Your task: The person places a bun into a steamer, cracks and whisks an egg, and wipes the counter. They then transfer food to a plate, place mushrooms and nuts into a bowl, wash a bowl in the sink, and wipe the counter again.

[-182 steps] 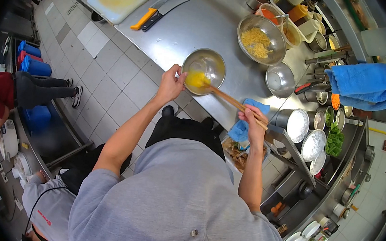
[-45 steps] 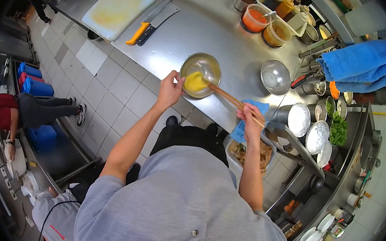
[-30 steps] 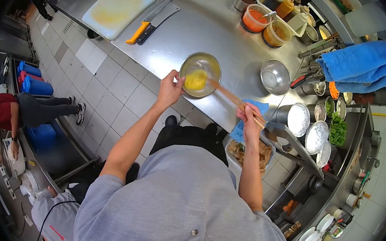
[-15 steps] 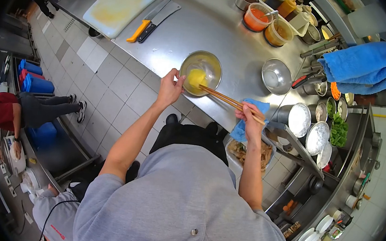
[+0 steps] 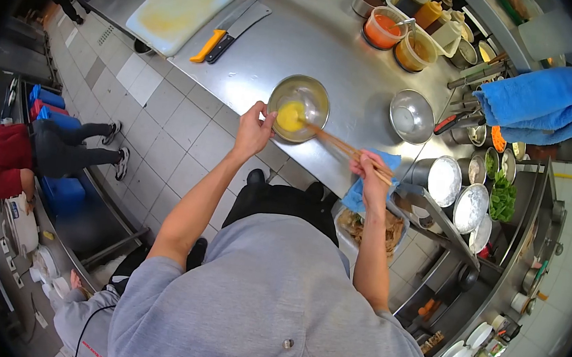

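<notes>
A metal mixing bowl (image 5: 318,99) stands at the near edge of the steel counter, with yellow beaten egg (image 5: 290,115) pooled in its lower left. My left hand (image 5: 256,131) pinches the bowl's left rim between thumb and fingers. Wooden chopsticks (image 5: 344,147) are gripped in my right hand (image 5: 372,174), their tips down in the egg and smeared by motion. Under and behind my right hand lies a blue cloth (image 5: 356,198) over the counter's edge. To the right sits a second metal bowl (image 5: 412,115).
A cutting board (image 5: 181,13), a yellow-handled knife (image 5: 209,46) and a black-handled cleaver (image 5: 224,45) lie at the back left. Sauce tubs (image 5: 383,29) stand at the back right. Blue towels (image 5: 541,103) hang at right. A person in red (image 5: 9,159) bends at far left; another sits lower left.
The chopstick tips have shifted slightly right in the bowl and are now blurred. The egg looks more spread. At left, the person in red has bent and shifted their arms.
</notes>
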Motion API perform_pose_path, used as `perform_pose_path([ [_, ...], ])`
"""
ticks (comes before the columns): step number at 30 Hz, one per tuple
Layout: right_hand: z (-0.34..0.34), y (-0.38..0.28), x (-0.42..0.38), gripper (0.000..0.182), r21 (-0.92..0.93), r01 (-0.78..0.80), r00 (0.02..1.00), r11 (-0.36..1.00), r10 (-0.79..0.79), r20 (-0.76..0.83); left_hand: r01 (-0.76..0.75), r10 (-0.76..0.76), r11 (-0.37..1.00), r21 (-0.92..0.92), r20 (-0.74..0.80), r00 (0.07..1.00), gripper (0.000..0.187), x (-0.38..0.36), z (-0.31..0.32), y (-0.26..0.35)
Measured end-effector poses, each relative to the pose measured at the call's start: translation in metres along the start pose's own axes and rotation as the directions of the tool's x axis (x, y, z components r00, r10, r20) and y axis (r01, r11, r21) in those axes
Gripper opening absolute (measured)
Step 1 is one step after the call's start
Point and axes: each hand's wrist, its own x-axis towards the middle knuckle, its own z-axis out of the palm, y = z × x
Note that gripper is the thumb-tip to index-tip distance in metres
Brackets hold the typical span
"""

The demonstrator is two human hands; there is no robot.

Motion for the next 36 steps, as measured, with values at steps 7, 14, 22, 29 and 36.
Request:
perform_pose_path([
  [7,-0.003,-0.001,0.000,0.026,-0.021,-0.049,0.996,0.999,0.051,0.077,0.012,-0.012,1.000,0.006,-0.002,1.000,0.024,0.002,0.000,-0.001],
  [14,0.002,0.006,0.001,0.026,0.052,-0.036,0.999,0.998,0.036,0.010,0.011,-0.012,1.000,-0.010,-0.015,1.000,0.025,0.003,0.000,-0.001],
  [22,-0.001,0.013,0.004,0.025,0.024,-0.013,0.999,1.000,0.014,-0.045,0.023,-0.025,0.998,-0.052,-0.034,0.999,0.025,0.001,0.004,0.002],
  [29,-0.011,0.018,0.012,0.024,0.104,-0.026,1.000,0.994,0.027,-0.008,0.031,-0.032,0.999,-0.020,-0.052,0.998,0.024,0.003,0.011,0.002],
  [36,-0.014,0.015,0.021,0.024,0.170,-0.007,1.000,0.985,0.011,-0.023,0.024,-0.023,1.000,0.013,-0.078,0.997,0.023,0.001,0.019,0.007],
])
